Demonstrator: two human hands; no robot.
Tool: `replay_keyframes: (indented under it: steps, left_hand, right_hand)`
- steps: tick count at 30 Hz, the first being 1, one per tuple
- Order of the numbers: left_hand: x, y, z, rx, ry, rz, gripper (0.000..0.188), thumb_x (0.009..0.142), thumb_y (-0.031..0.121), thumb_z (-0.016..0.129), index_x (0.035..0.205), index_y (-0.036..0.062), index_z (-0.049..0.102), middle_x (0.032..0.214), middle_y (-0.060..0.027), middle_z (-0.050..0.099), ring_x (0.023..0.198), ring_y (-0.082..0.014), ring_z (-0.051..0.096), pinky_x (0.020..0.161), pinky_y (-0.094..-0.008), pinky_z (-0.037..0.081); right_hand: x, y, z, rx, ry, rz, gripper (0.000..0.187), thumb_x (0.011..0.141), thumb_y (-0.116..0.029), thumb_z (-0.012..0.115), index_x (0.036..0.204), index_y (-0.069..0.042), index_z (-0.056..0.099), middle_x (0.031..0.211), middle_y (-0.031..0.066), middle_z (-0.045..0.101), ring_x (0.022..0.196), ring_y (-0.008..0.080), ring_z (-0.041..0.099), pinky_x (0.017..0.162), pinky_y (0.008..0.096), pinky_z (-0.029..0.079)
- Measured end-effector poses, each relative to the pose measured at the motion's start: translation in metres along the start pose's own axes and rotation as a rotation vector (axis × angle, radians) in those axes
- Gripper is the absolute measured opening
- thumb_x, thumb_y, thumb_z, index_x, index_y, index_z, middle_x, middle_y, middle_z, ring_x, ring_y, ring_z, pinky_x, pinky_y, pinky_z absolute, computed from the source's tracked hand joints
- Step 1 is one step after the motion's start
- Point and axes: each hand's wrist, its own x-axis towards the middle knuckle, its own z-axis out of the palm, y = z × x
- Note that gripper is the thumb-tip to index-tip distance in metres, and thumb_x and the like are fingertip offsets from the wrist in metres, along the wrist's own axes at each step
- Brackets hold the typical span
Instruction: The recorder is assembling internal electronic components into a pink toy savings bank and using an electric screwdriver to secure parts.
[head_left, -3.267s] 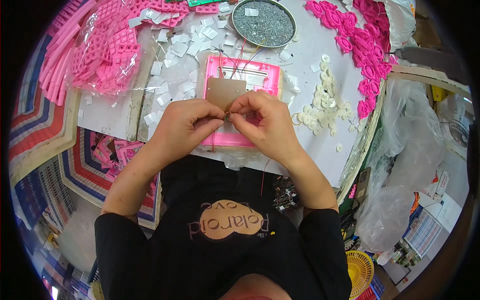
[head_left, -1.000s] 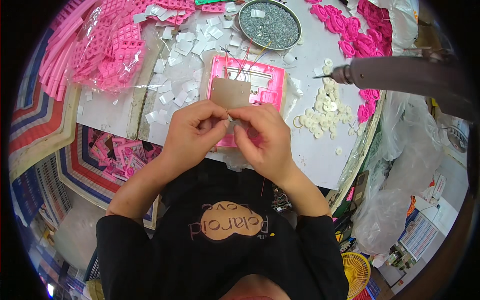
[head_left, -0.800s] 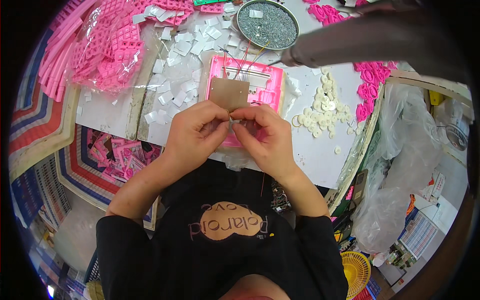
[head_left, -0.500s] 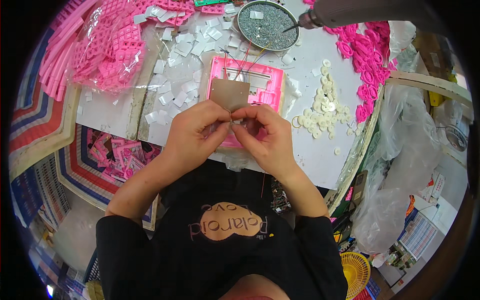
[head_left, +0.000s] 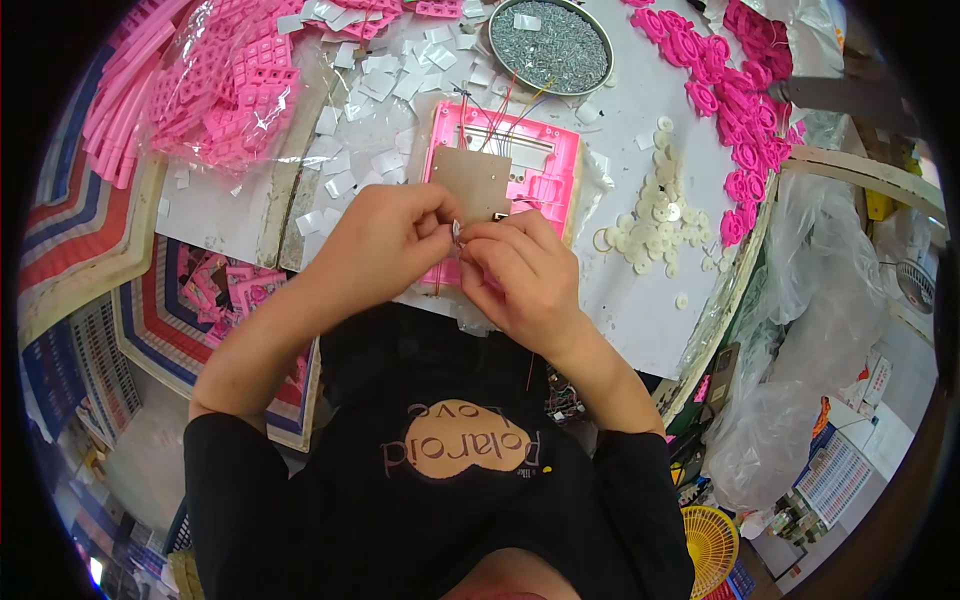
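Fingers (head_left: pixel 431 203) of the left hand (head_left: pixel 375 240) are pinched together on a small pale piece (head_left: pixel 457 230), and the curled fingers of the right hand (head_left: pixel 525 275) meet it from the other side; whether these clamp it too, I cannot tell. The piece is over the near part of an open, rectangular, bright pink plastic casing (head_left: pixel 562 170), just beyond which a flat brown board (head_left: pixel 472 176) lies across the casing's left side. Thin red, yellow and dark wires (head_left: pixel 505 108) rise near the far edge. The casing sits on a white counter (head_left: pixel 640 320). To its left are scattered small white squares (head_left: pixel 380 84), and farther out a clear plastic bag (head_left: pixel 235 100) of pink moulded parts. Beyond the casing stands a round metal tray (head_left: pixel 611 62) full of small grey metal pieces (head_left: pixel 550 55). To the right lie a heap of white plastic discs (head_left: pixel 660 212) and, along the counter's edge, many ring-shaped hot-pink parts (head_left: pixel 745 155)
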Motion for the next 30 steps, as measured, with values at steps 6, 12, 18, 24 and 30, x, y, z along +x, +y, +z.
replay_keyframes:
  steps: [6,12,18,24,30]
  left_hand:
    - [0.015,0.017,-0.024,-0.154,-0.259,-0.142,0.016,0.095,0.008,0.062,0.105,-0.0039,0.068,0.077,-0.0033,0.067,0.070,-0.0096,0.063,0.061,-0.0244,0.049]
    - [0.015,0.012,-0.009,0.385,-0.080,0.412,0.019,0.086,0.007,0.070,0.105,0.0059,0.069,0.084,-0.0091,0.070,0.074,-0.0236,0.068,0.064,-0.0338,0.052]
    - [0.008,0.003,-0.004,0.601,-0.047,0.518,0.018,0.083,0.008,0.070,0.100,0.0083,0.065,0.085,-0.0096,0.067,0.079,-0.0328,0.066,0.065,-0.0400,0.052]
    - [0.007,-0.009,-0.014,0.575,-0.053,0.584,0.017,0.083,0.007,0.070,0.099,0.0076,0.064,0.085,-0.0084,0.064,0.079,-0.0322,0.066,0.064,-0.0403,0.052]
    - [0.007,-0.016,-0.013,0.527,-0.023,0.650,0.016,0.083,0.005,0.069,0.098,0.0067,0.065,0.085,-0.0080,0.062,0.077,-0.0315,0.064,0.063,-0.0403,0.052]
  right_hand:
    - [0.006,0.002,-0.005,-0.078,-0.057,-0.092,0.025,0.067,-0.006,0.077,0.090,-0.005,0.066,0.098,0.0051,0.067,0.083,0.0237,0.062,0.067,0.0332,0.053]
    - [0.002,0.006,-0.013,-0.193,-0.194,-0.104,0.024,0.066,-0.007,0.077,0.086,-0.006,0.064,0.084,0.0039,0.061,0.075,0.0230,0.059,0.061,0.0339,0.050]
    - [0.004,0.001,-0.009,-0.206,-0.314,-0.122,0.014,0.067,-0.011,0.070,0.079,-0.006,0.063,0.075,0.0036,0.056,0.075,0.0214,0.060,0.059,0.0332,0.050]
    - [0.008,0.005,0.003,-0.173,-0.294,-0.142,0.009,0.068,-0.012,0.066,0.075,-0.007,0.062,0.073,0.0035,0.057,0.075,0.0212,0.060,0.058,0.0338,0.050]
    - [0.010,-0.001,0.002,-0.227,-0.370,-0.083,0.010,0.069,-0.012,0.066,0.077,-0.008,0.062,0.076,0.0026,0.058,0.077,0.0207,0.060,0.060,0.0335,0.051]
